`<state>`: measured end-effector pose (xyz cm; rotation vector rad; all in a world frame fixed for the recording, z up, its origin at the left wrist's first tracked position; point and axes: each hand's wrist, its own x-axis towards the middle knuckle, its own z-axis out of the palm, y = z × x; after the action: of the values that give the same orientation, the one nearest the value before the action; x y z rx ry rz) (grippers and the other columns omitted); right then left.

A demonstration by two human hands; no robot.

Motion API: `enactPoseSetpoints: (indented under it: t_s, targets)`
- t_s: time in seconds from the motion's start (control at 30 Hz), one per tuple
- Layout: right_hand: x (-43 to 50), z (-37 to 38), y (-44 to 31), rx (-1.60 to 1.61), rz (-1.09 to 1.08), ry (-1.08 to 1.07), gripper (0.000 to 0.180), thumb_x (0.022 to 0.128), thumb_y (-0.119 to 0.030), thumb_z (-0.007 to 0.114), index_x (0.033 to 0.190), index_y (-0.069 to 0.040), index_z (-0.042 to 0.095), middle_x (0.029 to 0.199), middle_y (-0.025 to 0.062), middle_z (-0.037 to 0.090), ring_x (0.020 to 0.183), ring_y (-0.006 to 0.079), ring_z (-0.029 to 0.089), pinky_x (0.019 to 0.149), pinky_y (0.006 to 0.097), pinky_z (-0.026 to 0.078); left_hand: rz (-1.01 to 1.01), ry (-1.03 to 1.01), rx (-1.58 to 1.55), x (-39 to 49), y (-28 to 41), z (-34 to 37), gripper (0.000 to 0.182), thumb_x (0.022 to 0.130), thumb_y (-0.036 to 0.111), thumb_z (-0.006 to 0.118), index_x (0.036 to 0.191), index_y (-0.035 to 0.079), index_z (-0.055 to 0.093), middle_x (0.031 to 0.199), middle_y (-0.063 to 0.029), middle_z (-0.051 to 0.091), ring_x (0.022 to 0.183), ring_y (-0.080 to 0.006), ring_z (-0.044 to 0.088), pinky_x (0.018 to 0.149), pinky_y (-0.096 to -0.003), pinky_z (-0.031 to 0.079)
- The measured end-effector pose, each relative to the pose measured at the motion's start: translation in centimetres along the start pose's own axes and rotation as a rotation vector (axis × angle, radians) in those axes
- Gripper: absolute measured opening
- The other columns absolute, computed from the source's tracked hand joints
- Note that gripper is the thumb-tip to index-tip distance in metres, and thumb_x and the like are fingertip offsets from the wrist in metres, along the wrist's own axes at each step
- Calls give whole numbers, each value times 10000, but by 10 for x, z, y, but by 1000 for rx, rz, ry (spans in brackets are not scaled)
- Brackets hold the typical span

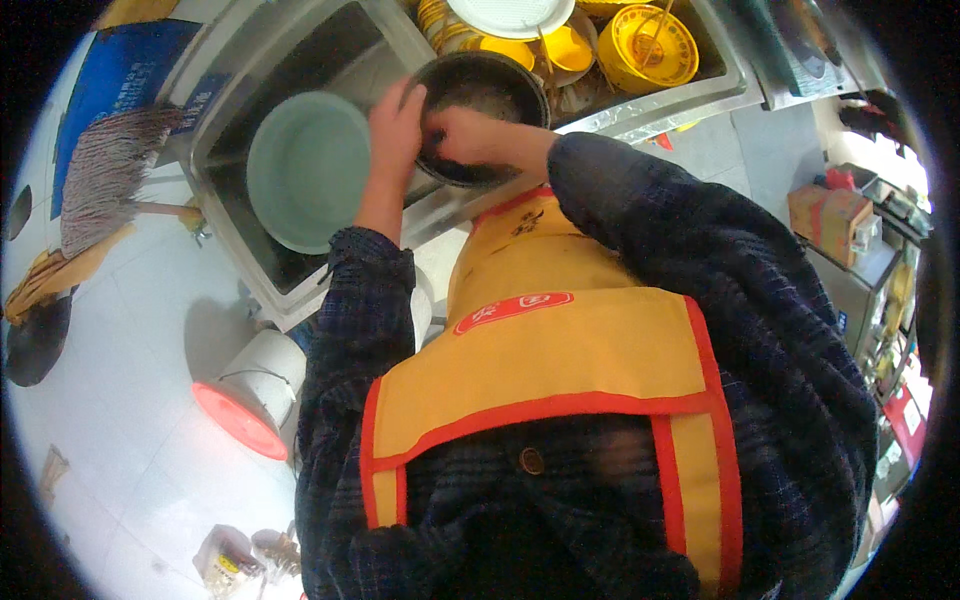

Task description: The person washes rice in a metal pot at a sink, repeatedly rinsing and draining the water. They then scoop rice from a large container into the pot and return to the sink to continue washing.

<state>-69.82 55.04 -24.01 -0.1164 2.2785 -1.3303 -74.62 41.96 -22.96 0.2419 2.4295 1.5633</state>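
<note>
A round dark pan (487, 86) rests over the divider between two steel sink basins. My left hand (397, 131) grips its left rim, with the thumb towards the inside. Inside the pan's lower left part is my right hand (469, 136), its fingers curled around something dark that I cannot make out. Left of my hands, a pale green plastic basin (309, 172) stands in the left sink, apparently holding water. Beyond the pan, yellow bowls (649, 49), stacked yellow dishes and a white plate (514, 11) fill the right sink, with chopsticks among them.
The steel sink rim (247, 285) runs close in front of me. A string mop (112, 172) leans at the left. On the floor stands a white bucket (262, 375) with a pink lid (238, 421). A cardboard box (831, 217) sits on a cabinet at the right.
</note>
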Motion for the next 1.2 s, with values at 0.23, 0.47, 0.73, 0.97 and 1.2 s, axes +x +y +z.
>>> enactPoseSetpoints:
  t_s: [0.23,0.47,0.73,0.97,1.2]
  targets:
    - [-16,-40,21,-372,-129,-308,362,739,-82,602,1096,-56,661,1039,186,671,1002,354,625,890,414,482,-118,-93,-229,11,-9,-4,409,900,221,613,1223,-29,592,1168,-147,636,1056,-232,585,940,-334,437]
    - [0,-9,-9,46,17,98,384,755,-137,664,1125,-39,641,1084,181,664,1020,344,625,897,403,482,-115,-99,-164,14,-10,-5,429,898,241,619,1229,-30,589,1152,-137,638,1029,-223,585,923,-327,445]
    - [-32,-58,-15,-574,-163,-499,335,709,-62,613,1039,-66,673,981,175,673,961,335,630,858,400,488,-14,-126,28,23,-12,-14,371,885,218,642,1184,-1,620,1128,-93,654,1025,-201,599,912,-316,456]
    - [-23,-8,-7,-121,-378,-162,202,711,-59,581,887,-66,679,857,158,662,850,334,628,780,424,496,92,-167,151,24,-10,-10,426,780,62,533,1198,46,615,1151,-184,643,1100,-311,597,949,-370,446]
    - [-22,-61,-5,-755,-220,-428,245,715,-89,630,953,-58,675,976,153,672,915,356,633,810,443,506,193,-205,147,33,-21,-13,476,722,1,497,1174,67,632,1123,-178,656,1076,-332,610,945,-379,458]
